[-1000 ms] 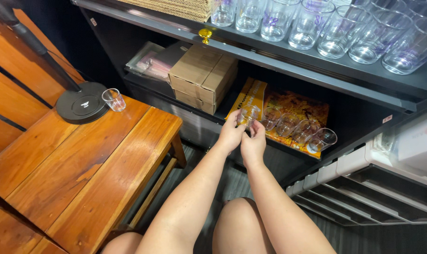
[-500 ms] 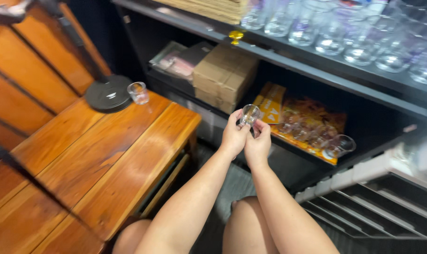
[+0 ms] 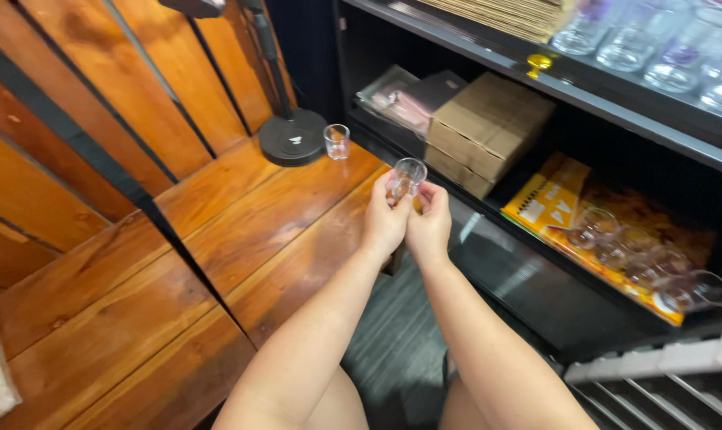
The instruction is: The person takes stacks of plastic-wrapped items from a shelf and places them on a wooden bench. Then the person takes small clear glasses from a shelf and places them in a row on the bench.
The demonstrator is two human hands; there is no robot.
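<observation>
Hands met over the edge of the wooden table [image 3: 241, 231]. Left hand [image 3: 385, 223] and right hand [image 3: 429, 227] were both closed on one small clear glass [image 3: 405, 178], fingertips pinching it from either side. Glass rose at twelve o'clock from the joined grip, long axis near upright, mouth uppermost. A second small glass [image 3: 336, 142] stood on the table at ten o'clock, well apart, beside a black round stand base [image 3: 292, 137]; left hand lay nearer it.

This looks like a bar or café storage corner: a dark metal shelf unit [image 3: 536, 87] on the right carries rows of clear drinking glasses [image 3: 663, 48], brown cardboard boxes [image 3: 484, 131] and small shot glasses [image 3: 640, 255], beside a reddish wooden slatted table [image 3: 138, 302].
</observation>
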